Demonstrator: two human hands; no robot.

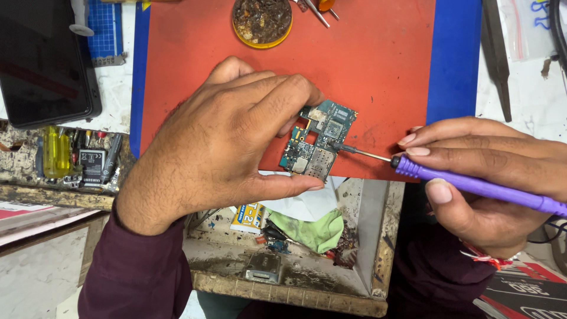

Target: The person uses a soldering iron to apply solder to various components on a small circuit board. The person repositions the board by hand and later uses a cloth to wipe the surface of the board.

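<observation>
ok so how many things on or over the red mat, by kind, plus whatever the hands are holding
circuit board: 1, pinched in the left hand
purple-handled tool: 1, in the right hand, tip on the board
round tin of brownish residue: 1, at the red mat's far edge
total: 3

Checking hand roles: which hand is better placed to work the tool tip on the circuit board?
Right. The right hand holds the purple-handled tool, its tip on the circuit board. The left hand pins the board on the red mat.
</observation>
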